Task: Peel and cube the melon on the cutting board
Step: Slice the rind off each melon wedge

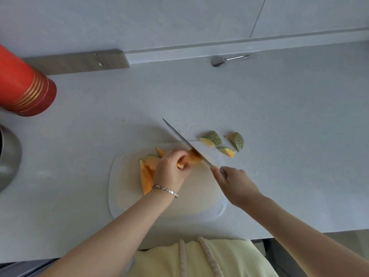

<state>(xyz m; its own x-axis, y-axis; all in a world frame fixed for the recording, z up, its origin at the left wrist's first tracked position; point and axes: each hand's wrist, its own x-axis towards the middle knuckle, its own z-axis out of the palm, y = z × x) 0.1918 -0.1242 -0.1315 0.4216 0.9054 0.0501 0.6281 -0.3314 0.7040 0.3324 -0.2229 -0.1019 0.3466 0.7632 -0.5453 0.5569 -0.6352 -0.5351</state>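
A white cutting board (pixel 199 204) lies near the counter's front edge. My left hand (pixel 171 168) pinches an orange melon piece (pixel 192 158) on the board. My right hand (pixel 233 183) grips the handle of a long knife (pixel 179 136), whose blade lies across that piece, tip pointing away to the left. Several unpeeled melon wedges (pixel 146 174) with green rind lie on the board's left side, partly behind my left hand.
Three cut rind pieces (pixel 211 138) (pixel 237 141) (pixel 227 151) lie on the grey counter beyond the board's right corner. A red cylinder (pixel 24 84) lies at the left, a metal pot (pixel 8 156) below it. A metal spoon (pixel 225 60) rests by the back wall.
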